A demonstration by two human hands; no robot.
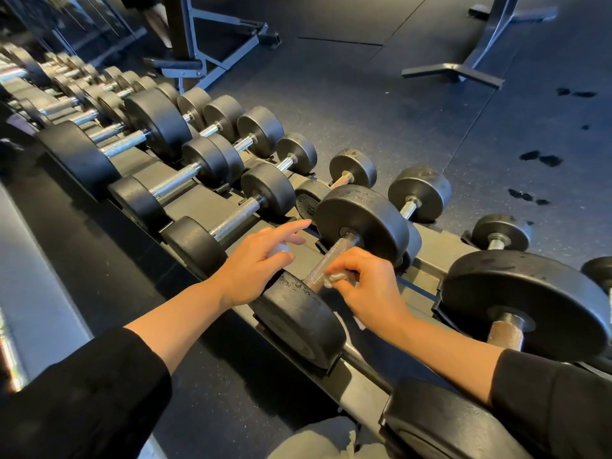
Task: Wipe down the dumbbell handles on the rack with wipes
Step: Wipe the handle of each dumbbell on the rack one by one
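A black dumbbell (361, 220) lies on the sloped rack (430, 246) in front of me, its knurled steel handle (331, 256) running toward me. My right hand (367, 289) pinches a crumpled white wipe (337, 278) against the near end of that handle. My left hand (261, 260) hovers just left of the handle, forefinger stretched out, with a small white object (280, 250) tucked under the other fingers; I cannot tell what it is.
Several more dumbbells (185, 180) line the rack to the left, in two tiers. A larger dumbbell (523, 306) sits to the right. Bench frames (215, 61) stand on the dark rubber floor (397, 94) beyond, which has wet spots (539, 159) at right.
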